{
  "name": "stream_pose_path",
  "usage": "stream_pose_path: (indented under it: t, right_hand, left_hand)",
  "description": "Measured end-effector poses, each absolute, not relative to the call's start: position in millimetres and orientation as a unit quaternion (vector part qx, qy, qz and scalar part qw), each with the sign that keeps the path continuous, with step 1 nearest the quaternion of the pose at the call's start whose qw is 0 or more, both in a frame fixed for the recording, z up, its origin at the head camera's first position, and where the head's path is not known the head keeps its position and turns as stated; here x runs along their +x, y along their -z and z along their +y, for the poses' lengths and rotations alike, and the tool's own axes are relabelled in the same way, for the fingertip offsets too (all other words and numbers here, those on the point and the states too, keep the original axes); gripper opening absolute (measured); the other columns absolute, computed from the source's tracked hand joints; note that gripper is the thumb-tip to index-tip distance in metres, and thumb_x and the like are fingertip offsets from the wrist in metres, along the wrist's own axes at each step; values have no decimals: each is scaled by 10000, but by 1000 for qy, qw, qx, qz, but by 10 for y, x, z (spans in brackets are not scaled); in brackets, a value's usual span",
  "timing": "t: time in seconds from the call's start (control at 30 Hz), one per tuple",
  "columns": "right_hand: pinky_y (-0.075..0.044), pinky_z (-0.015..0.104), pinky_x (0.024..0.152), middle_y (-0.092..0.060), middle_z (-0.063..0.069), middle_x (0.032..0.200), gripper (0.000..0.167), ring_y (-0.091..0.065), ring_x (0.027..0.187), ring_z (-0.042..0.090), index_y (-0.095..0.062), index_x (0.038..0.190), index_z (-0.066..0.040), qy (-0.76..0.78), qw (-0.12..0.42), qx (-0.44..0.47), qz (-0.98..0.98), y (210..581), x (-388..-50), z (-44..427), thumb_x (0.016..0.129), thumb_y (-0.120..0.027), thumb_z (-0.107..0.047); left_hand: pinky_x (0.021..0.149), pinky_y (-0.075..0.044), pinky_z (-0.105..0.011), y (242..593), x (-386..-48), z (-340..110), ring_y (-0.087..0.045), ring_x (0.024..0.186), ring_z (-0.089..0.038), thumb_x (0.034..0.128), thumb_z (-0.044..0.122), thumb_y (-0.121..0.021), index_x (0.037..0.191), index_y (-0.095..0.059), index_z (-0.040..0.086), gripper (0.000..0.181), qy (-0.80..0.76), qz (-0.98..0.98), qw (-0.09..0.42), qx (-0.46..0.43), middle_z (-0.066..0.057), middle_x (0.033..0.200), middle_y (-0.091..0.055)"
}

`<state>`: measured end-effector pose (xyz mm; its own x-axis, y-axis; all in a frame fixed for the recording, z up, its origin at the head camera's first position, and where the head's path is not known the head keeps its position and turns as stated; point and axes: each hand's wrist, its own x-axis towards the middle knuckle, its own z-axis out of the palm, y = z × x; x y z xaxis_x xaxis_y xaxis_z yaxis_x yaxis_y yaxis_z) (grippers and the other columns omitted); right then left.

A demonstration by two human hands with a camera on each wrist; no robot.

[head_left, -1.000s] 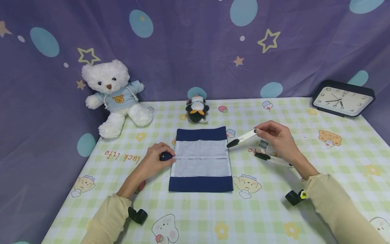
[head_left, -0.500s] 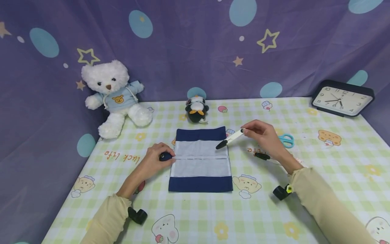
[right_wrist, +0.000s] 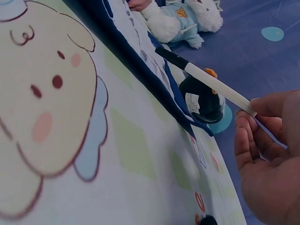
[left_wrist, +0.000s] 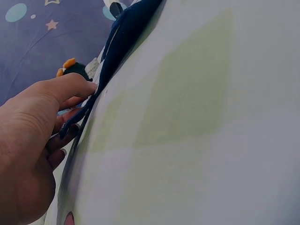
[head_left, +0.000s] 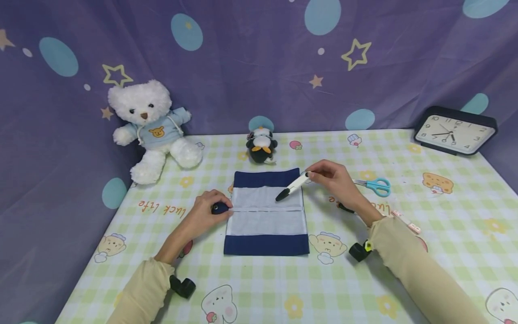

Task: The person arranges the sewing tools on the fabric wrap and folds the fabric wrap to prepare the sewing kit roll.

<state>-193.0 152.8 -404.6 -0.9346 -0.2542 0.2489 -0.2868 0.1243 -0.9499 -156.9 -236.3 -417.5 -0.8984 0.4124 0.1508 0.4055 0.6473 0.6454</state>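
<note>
A navy cloth case [head_left: 267, 245] lies unfolded on the table, its pale lining [head_left: 263, 222] facing up with a seam across the middle. At its left edge my left hand [head_left: 208, 208] pinches the cloth beside a small navy tab [head_left: 220, 207]. The left wrist view shows thumb and fingers on the navy edge [left_wrist: 124, 40]. My right hand [head_left: 333, 180] holds a white marker [head_left: 297, 182] by its rear end between thumb and fingertips. Its black cap [right_wrist: 171, 57] points down-left, above the upper lining in the head view. Whether it touches the cloth, I cannot tell.
Blue-handled scissors [head_left: 379, 186] lie right of my right hand. Another marker's black cap [head_left: 346, 207] shows beneath my forearm, beside a pink-and-white stick [head_left: 406, 222]. Along the back are a white teddy bear [head_left: 151, 130], a toy penguin [head_left: 261, 145] and a clock [head_left: 456, 131].
My right hand has moved left with the marker, from beside the case to over its lining. The scissors and the pink-and-white stick have come into sight. My left hand has stayed put.
</note>
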Motion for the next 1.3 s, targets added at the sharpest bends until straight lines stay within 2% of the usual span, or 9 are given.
stream_pose_path:
  t: [0.1, 0.33, 0.57, 0.8, 1.07, 1.3]
  right_hand:
    - [-542, 297, 813, -708, 179, 1069, 170, -673, 911, 330, -707, 1133, 68, -635, 10, 182, -751, 4051, -1953, 1478, 1009, -669, -42]
    - [-557, 381, 827, -705, 182, 1082, 165, -684, 928, 330, -705, 1135, 63, -631, 0, 186, -753, 4046, -1995, 1361, 1015, -658, -40]
    - [-536, 325, 822, -711, 174, 1092, 180, -676, 946, 275, -712, 1150, 52, -618, -21, 180, -765, 4045, -2034, 1273, 1019, -655, -58]
    - [-534, 284, 829, -721, 171, 1107, 183, -674, 963, 247, -732, 1158, 29, -616, -27, 175, -768, 4043, -2076, 1204, 1014, -661, -60]
    - [-545, 446, 920, -718, 173, 1170, 212, -677, 1037, 302, -731, 1191, 24, -615, -47, 190, -764, 3965, -2114, 1110, 1028, -651, -86]
    - [-526, 520, 913, -714, 169, 1181, 209, -666, 1044, 363, -732, 1195, 20, -607, -49, 200, -768, 3974, -2170, 1032, 1031, -635, -67]
  left_hand:
    - [957, -304, -542, 4173, -1568, -2364, -532, 1032, -274, 903, 152, -820, 976, -729, 193, 124, -354, 907, 5, 226, 0, 1085, -647]
    - [961, -290, -537, 4166, -1567, -2371, -531, 1041, -274, 910, 150, -816, 983, -728, 189, 121, -356, 907, 11, 225, -6, 1093, -644]
    - [1011, -266, -570, 4161, -1559, -2376, -527, 1071, -273, 927, 167, -803, 1003, -725, 197, 112, -360, 905, 15, 226, 6, 1095, -637]
    - [1002, -274, -578, 4163, -1555, -2372, -529, 1069, -274, 928, 172, -803, 1005, -727, 197, 111, -360, 905, 17, 226, 1, 1103, -639]
    - [994, -285, -578, 4164, -1550, -2376, -526, 1069, -276, 928, 170, -803, 1004, -728, 195, 110, -358, 906, 16, 225, 0, 1104, -639]
    - [989, -288, -582, 4170, -1552, -2373, -525, 1070, -282, 926, 165, -804, 1002, -727, 196, 113, -361, 905, 18, 223, -6, 1112, -638]
